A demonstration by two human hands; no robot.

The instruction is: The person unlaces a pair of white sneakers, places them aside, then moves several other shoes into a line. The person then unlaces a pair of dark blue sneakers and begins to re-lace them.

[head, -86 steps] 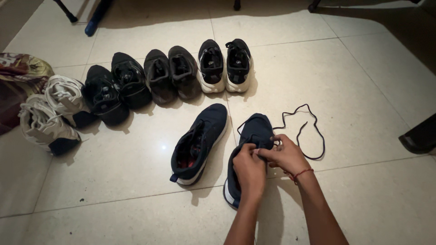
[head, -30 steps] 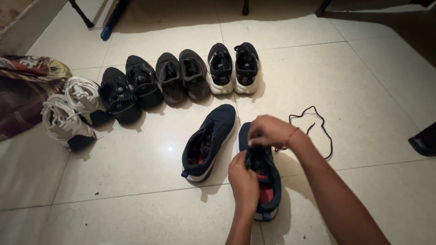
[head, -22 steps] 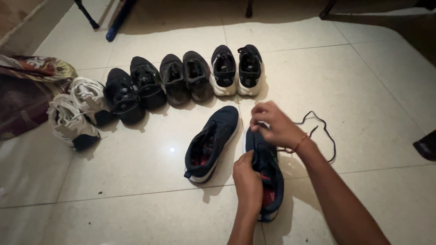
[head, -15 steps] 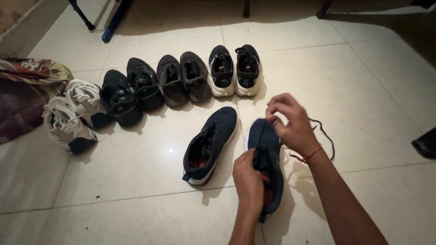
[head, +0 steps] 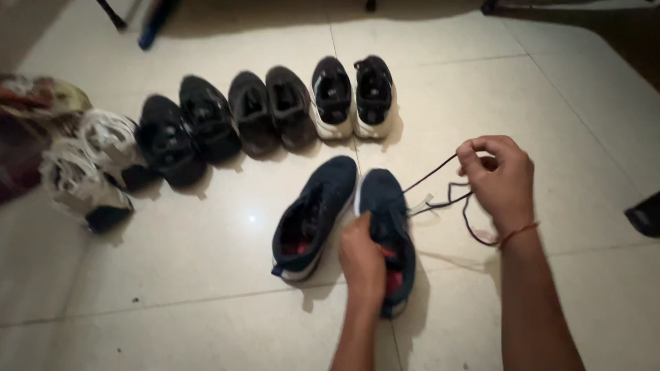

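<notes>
Dim, warm indoor light falls from above, leaving one small glare spot on the glossy tiled floor (head: 251, 218). Soft shadows pool beneath the forearms and behind the row of shoes (head: 268, 106). Motion blur softens everything, most at the left edge.

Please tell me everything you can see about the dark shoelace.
The lace is a thin dark cord, partly slack. One stretch runs taut from the navy shoe up to the right hand, which pinches it between the fingertips. The remainder hangs in loose loops under that hand, over the pale tile floor. The left hand grips the shoe, not the lace.
</notes>
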